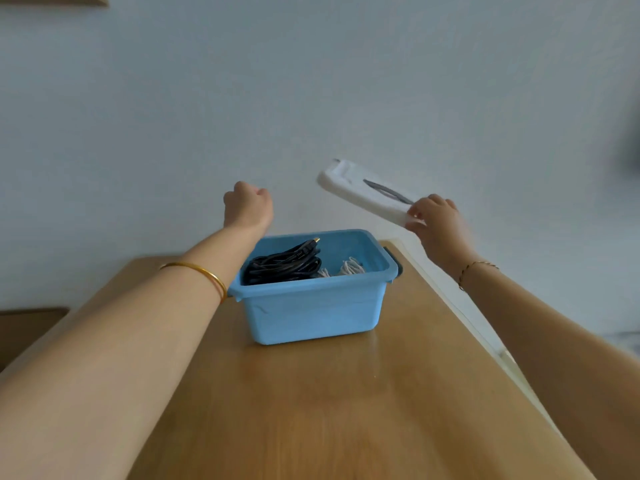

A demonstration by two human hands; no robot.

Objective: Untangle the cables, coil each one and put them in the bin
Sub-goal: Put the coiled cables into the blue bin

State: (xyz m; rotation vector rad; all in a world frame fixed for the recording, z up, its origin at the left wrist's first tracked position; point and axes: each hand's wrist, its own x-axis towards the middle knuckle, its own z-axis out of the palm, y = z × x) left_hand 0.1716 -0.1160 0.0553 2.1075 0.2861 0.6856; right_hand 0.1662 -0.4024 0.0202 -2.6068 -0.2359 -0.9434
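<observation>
A smooth, warm-brown wooden tabletop [311, 410] with a faint sheen and fine straight grain runs away from the camera to a plain, pale blue-grey wall [311, 98]; a cream-coloured strip [450, 299] edges its right side, and a darker brown piece of furniture [27, 330] shows low at the left. Near the far end of the tabletop stands a light blue plastic bin [311, 313], rectangular with rounded corners, a rolled rim and a dark grey latch [398, 266] on its right end. Inside it, on the left, lies a coiled black cable [282, 266], glossy and rubbery, one plug with a gold tip poking up from the coil; to its right sits a bundled white cable [349, 268], mostly hidden by the bin's near wall. The left hand [247, 207] hangs above the bin's far left corner, well clear of the cables, its fingers [261, 194] curled into a fist with nothing showing in them; a smooth gold bangle [207, 273] circles that wrist. The right hand [438, 223] is raised up and to the right of the bin, apart from it, and its fingers [414, 213] pinch the near end of a flat white plastic lid [363, 188], which tilts up and to the left and carries a slim grey handle. A thin gold chain bracelet [474, 268] sits on the right wrist.
</observation>
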